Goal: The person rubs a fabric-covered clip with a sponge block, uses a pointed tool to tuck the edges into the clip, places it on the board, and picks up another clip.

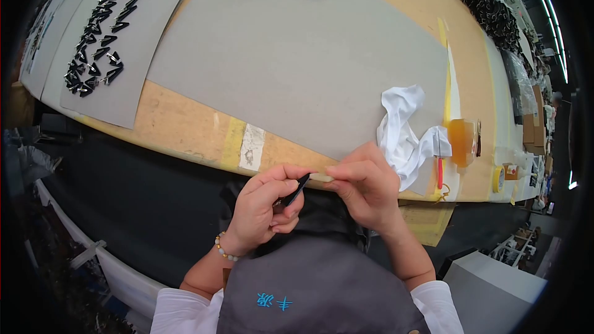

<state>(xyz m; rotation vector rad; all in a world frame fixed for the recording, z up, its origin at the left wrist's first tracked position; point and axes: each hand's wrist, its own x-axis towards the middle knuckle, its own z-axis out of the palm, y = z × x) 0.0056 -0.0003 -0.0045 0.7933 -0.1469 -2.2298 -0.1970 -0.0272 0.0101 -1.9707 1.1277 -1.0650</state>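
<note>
Left hand (263, 203) curled tightly around a black pointed piece (299, 190), right hand (370, 185) pinching a pale stick (320, 177) at its tip, both by the near edge of the worktable (179, 122), white cloth (401, 139) beyond.

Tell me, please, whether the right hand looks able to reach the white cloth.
Probably yes: the white cloth lies close beside the right hand with nothing visible between, though it pinches a pale piece.

- What's on your tan worktop (176, 111), pls?
- Lg grey sheet (266, 68) mid, 2nd sheet (135, 49) on your L; blk pcs (114, 75) on both.
- & your R?
- White cloth (396, 133) over lg grey sheet's R edge, then amber container (460, 142), yellow roll (497, 179) nr your edge.
</note>
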